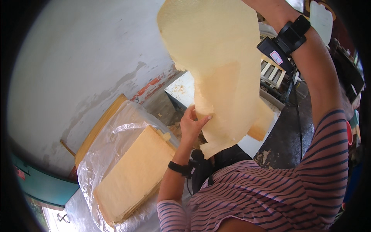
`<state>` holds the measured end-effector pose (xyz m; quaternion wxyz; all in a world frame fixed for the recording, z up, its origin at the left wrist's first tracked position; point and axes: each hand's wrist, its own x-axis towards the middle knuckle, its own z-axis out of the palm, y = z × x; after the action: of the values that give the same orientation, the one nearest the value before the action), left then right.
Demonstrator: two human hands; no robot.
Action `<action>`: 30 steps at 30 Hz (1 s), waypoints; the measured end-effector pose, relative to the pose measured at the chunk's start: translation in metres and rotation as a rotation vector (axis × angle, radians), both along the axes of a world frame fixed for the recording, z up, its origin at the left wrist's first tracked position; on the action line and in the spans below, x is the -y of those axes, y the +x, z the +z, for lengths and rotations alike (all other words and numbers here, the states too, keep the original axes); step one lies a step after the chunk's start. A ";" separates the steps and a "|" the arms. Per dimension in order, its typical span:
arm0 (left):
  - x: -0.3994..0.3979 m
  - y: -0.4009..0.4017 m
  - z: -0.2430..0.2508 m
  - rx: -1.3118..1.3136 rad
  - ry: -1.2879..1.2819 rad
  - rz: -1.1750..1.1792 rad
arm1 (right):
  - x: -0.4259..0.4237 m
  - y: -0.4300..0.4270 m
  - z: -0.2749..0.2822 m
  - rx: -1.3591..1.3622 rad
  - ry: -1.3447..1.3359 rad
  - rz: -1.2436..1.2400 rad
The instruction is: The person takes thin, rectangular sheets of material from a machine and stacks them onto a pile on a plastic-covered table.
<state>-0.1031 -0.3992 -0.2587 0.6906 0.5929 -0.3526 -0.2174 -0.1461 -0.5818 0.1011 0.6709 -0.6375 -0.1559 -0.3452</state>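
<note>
A large, thin, pale yellow sheet [223, 43] with ragged edges hangs upright before me, running past the top of the picture. My left hand [192, 123] pinches its lower left edge, thumb on the near face. A darker tan patch marks the sheet's middle. My right forearm reaches up past the sheet's right side; the right hand is out of view beyond the top edge. To my left lies a stack of similar yellowish sheets [136, 174], on crinkled clear plastic film [116, 136].
Behind the hanging sheet stands a white-topped table [182, 87] with crumbs; another tan sheet [262, 119] lies on a white surface at right. Beyond are a slatted rack [272, 72] and a black cable [298, 124]. A stained wall [87, 58] and teal cabinet [43, 179] bound the left.
</note>
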 end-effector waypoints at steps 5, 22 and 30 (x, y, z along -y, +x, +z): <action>0.006 -0.008 0.028 0.089 -0.046 0.114 | -0.020 0.027 -0.004 -0.198 0.011 0.031; -0.095 0.039 0.028 -0.114 -0.336 0.412 | -0.287 0.082 -0.044 -0.208 -0.485 0.493; -0.227 0.095 0.065 -0.337 -0.693 0.737 | -0.364 0.062 -0.029 0.022 -0.636 0.652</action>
<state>-0.0082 -0.1724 -0.1936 0.9236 0.3713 -0.0562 0.0768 -0.0841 -0.2181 0.0719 0.5139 -0.7257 -0.4538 -0.0575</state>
